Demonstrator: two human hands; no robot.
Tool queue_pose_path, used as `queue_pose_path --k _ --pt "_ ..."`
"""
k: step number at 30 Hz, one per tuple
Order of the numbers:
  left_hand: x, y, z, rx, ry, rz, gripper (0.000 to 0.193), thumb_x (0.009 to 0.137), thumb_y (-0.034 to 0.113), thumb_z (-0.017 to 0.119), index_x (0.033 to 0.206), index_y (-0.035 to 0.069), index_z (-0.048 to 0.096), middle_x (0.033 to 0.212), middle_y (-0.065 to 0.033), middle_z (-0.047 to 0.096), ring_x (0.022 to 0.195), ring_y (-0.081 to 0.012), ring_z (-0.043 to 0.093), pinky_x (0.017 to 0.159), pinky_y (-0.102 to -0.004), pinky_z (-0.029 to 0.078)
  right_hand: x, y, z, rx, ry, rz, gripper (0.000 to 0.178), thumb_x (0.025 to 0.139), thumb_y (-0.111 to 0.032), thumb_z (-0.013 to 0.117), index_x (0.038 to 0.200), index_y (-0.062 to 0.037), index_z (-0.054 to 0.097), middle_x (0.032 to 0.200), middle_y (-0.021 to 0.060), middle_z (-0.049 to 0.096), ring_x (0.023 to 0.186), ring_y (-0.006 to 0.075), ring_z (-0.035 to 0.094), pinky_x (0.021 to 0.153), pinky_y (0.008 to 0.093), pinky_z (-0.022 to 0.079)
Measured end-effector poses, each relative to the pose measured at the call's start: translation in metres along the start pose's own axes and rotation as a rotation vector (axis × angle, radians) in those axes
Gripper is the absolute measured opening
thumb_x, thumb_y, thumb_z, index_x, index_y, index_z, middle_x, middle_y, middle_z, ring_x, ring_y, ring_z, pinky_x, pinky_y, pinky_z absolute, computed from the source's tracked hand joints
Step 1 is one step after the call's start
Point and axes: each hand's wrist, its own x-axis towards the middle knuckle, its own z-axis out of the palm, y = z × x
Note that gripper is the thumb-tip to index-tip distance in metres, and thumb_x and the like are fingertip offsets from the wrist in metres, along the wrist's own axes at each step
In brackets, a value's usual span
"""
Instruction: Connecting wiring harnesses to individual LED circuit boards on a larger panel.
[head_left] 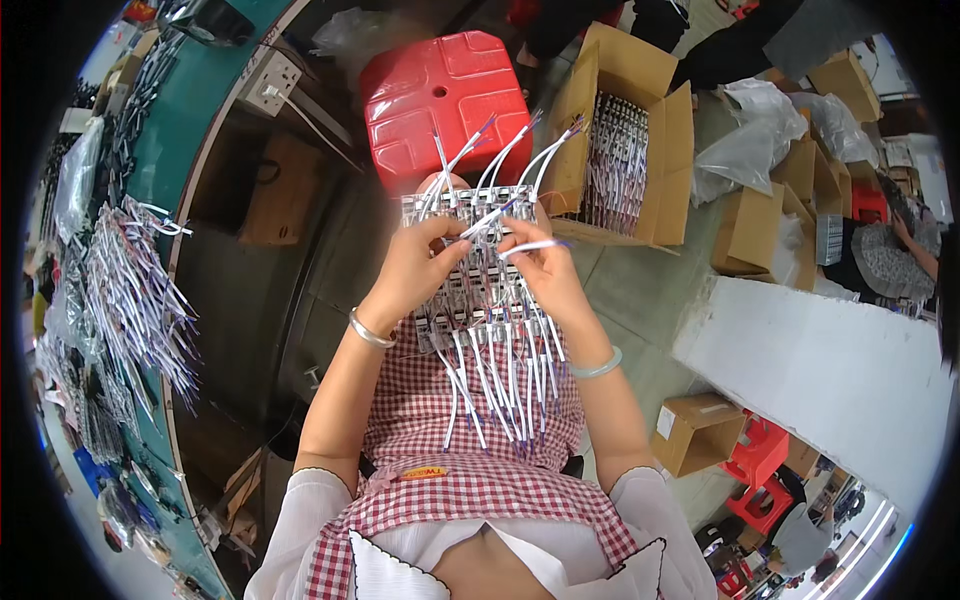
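Note:
On my lap lies a panel of small metal-and-clear parts in rows (480,297), with white cables hanging off its near edge and more standing up at its far edge. My left hand (420,265) is closed in a pinch on a white cable (488,219) that has a purple end. Just right of it, my right hand (548,275) has thumb and fingers pinched on another white cable (535,246), its purple tip pointing right. Both hands are over the upper half of the panel. The inner ends of the held cables are partly hidden by my fingers.
A red stool (445,100) stands beyond the panel. To its right, an open cardboard box (672,150) holds rows of similar parts. On the left, a green bench (165,130) carries a heap of white cables (140,295). A white surface (790,350) lies at the right.

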Motion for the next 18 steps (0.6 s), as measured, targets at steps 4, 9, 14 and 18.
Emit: queue_pose_path --k 4,9,14,18 --pt "0.004 0.005 0.005 0.0 -0.027 0.019 0.023 0.085 0.01 0.074 0.103 -0.003 0.068 0.076 -0.0066 0.066 0.066 -0.0116 0.056 0.063 -0.0285 0.047 -0.004 0.002 -0.002 -0.26 0.022 -0.201 0.045 0.091 0.004 0.053 0.135 -0.0035 0.054 0.104 0.0104 0.058 0.095 0.0241 0.057 0.087 0.0327 0.046" --pt "-0.001 -0.012 0.003 0.033 -0.045 0.08 0.019 0.083 0.005 0.071 0.1 -0.004 0.068 0.073 -0.0068 0.062 0.066 -0.0096 0.054 0.061 -0.0279 0.046 0.012 0.015 0.012 -0.471 0.023 -0.298 0.043 0.079 0.005 0.052 0.121 -0.0016 0.06 0.099 0.0186 0.059 0.093 0.0336 0.06 0.086 0.0424 0.048" --pt "-0.021 -0.005 0.009 0.134 -0.053 0.124 0.018 0.08 -0.001 0.07 0.098 -0.001 0.07 0.077 -0.0123 0.066 0.065 -0.0179 0.061 0.062 -0.0303 0.049 -0.015 0.0 0.011 -0.426 0.022 -0.42 0.026 0.081 0.004 0.059 0.105 -0.0025 0.064 0.108 0.0116 0.057 0.111 0.0308 0.054 0.099 0.0421 0.042" --pt "-0.044 0.0 0.019 0.2 -0.06 0.286 0.027 0.074 -0.009 0.07 0.099 0.002 0.07 0.08 -0.0126 0.066 0.069 -0.0248 0.063 0.063 -0.0331 0.05 -0.041 0.007 0.008 -0.542 -0.046 -0.464 0.038 0.077 0.009 0.059 0.113 -0.0036 0.065 0.119 0.0123 0.061 0.118 0.0305 0.056 0.103 0.0436 0.043"
